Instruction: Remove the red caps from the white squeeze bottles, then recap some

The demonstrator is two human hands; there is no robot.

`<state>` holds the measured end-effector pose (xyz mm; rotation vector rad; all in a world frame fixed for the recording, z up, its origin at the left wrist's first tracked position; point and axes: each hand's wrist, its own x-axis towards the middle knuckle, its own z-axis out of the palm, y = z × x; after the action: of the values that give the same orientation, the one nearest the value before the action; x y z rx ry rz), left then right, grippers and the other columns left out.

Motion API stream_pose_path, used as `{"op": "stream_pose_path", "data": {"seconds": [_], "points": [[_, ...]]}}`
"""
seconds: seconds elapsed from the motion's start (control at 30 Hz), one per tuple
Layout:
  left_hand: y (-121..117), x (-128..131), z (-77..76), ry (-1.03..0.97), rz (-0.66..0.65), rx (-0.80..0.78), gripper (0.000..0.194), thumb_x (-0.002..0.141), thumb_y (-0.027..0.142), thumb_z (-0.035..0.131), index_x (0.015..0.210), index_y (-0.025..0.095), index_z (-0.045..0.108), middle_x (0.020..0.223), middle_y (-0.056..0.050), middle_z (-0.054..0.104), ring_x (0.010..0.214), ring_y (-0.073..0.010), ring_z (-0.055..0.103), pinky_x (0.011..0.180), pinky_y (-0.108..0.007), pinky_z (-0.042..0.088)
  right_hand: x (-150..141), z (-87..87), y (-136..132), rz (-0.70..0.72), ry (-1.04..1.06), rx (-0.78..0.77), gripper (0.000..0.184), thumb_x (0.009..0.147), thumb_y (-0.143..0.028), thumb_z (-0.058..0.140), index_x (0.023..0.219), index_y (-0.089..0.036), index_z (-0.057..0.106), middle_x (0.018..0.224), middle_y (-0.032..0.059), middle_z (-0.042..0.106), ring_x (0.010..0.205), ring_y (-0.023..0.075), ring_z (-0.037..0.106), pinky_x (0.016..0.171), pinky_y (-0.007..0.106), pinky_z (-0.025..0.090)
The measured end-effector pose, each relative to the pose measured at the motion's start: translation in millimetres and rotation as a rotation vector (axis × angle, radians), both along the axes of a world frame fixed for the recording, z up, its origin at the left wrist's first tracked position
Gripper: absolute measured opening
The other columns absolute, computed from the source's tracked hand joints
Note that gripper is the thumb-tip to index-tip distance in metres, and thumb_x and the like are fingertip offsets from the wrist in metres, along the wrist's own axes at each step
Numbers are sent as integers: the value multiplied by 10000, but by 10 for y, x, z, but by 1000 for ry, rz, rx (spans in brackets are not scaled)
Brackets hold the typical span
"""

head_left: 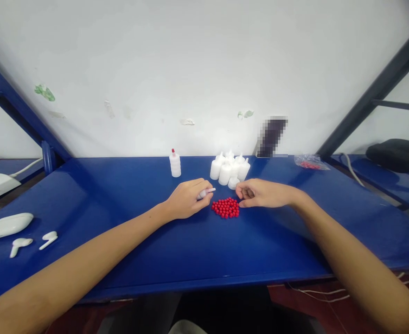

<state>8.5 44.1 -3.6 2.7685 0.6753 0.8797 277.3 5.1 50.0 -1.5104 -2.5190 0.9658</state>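
Note:
My left hand is wrapped round a white squeeze bottle, mostly hidden by the fingers. Its pale pointed nozzle, with no red cap on it, sticks out to the right. To the right, my right hand is at the edge of a pile of small red caps. Its fingers are curled, with a gap between thumb and index finger, and nothing shows in it. Several white squeeze bottles stand grouped behind the hands, one lying with its base toward me. A bottle with a red tip stands apart on the left.
All this is on a blue tabletop against a white wall. A white case and two earbuds lie at the left. A clear bag with red pieces and a blurred-out dark object are at the back right.

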Motion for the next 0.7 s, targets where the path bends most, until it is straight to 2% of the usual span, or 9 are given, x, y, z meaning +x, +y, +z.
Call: {"op": "stream_pose_path", "data": {"seconds": [0.3,0.7], "points": [[-10,7,15,13,3,-20,179,972,301,453,948,175,577,858,-18,625,753,-142,568,710,-263,428,23,-40,29,8,-8,-9,310,819,-479,657,820,-191,543,694,-16,557,615,122,487,558,257,364],[7,7,3,4,-3,-20,187,976,309,450,945,173,574,849,-15,622,739,-138,566,702,-261,425,-43,-34,6,-10,-35,54,290,824,-467,652,795,-195,557,674,-20,555,602,122,484,555,258,348]]}}
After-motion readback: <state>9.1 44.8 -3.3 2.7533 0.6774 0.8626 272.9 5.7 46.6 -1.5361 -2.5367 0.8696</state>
